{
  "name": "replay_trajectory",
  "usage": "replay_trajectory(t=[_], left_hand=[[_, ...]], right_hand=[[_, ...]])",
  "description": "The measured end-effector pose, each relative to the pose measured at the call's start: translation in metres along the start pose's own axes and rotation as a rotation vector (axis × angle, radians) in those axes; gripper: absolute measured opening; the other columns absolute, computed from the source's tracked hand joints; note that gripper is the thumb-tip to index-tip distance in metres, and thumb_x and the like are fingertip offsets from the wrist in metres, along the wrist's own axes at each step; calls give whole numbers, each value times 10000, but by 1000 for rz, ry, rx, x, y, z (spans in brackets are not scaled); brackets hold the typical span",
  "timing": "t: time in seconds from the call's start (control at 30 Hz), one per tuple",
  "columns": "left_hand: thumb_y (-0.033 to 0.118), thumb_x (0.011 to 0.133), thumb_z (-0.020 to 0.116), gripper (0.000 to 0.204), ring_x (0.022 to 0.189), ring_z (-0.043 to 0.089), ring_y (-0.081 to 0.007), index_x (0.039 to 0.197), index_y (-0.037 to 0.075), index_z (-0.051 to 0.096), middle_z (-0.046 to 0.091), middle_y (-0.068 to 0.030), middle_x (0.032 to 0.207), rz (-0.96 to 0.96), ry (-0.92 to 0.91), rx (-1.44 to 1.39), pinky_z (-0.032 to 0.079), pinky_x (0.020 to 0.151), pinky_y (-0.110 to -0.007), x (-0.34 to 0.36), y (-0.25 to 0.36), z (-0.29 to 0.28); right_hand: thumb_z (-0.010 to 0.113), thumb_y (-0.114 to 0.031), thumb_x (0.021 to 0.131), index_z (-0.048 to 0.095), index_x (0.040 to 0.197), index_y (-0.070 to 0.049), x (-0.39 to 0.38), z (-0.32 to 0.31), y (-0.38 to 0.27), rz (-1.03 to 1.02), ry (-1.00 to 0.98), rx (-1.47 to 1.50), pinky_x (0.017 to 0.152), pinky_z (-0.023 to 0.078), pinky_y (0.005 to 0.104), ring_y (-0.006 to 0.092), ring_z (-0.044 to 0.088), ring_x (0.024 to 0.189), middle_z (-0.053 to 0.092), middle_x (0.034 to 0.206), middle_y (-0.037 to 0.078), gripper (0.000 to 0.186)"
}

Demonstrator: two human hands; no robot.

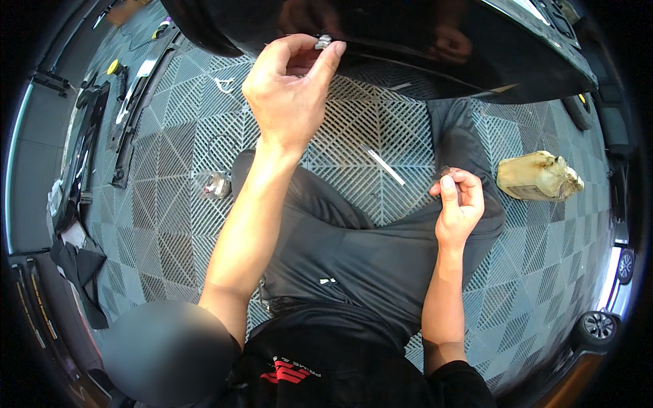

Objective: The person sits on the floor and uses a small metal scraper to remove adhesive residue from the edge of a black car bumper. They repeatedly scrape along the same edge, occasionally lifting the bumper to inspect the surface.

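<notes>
My left hand (pixel 286 95) is raised against the lower edge of a glossy black car panel (pixel 401 34), its thumb and index finger pinched on a small crumpled silver piece (pixel 324 41) at the panel's surface. Lower and to the right, over my bent leg, my right hand (pixel 456 200) pinches a small dark piece (pixel 445 171), partly hidden by the fingers. A thin white strip (pixel 384 165) lies on the grey grid floor (pixel 360 122) between my legs.
A worn cream container (pixel 537 175) sits right of my leg. A small clear container (pixel 215 185) is at my left. Long trim parts (pixel 129 102), a yellow-tipped tool (pixel 115 71) and dark cloth (pixel 78 265) lie along the left. Car wheels (pixel 598 326) show at the far right.
</notes>
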State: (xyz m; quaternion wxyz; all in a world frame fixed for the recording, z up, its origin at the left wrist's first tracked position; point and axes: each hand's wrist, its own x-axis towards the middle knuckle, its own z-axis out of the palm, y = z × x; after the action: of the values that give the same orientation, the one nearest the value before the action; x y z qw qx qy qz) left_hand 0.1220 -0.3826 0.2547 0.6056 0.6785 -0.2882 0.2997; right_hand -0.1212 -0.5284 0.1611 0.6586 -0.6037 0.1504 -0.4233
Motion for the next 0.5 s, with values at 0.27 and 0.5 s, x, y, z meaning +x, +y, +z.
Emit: replay_trajectory(t=[0.27,0.5], left_hand=[[152,854,832,202,650,703,-121,891,-2,706,721,-61,728,-14,9,28,565,624,-247,4,9,-1],[107,940,741,190,731,723,-137,1022,-52,678,736,-92,820,-165,4,-138,584,685,-260,-2,-1,-6]], right_hand=[[713,-68,970,597,1040,-20,-1,-2,7,29,-12,-19,698,523,254,123,626,747,648,973,74,144],[708,-66,973,598,1049,-17,-3,-3,9,52,-3,-37,703,531,253,118,631,742,654,965,72,143]])
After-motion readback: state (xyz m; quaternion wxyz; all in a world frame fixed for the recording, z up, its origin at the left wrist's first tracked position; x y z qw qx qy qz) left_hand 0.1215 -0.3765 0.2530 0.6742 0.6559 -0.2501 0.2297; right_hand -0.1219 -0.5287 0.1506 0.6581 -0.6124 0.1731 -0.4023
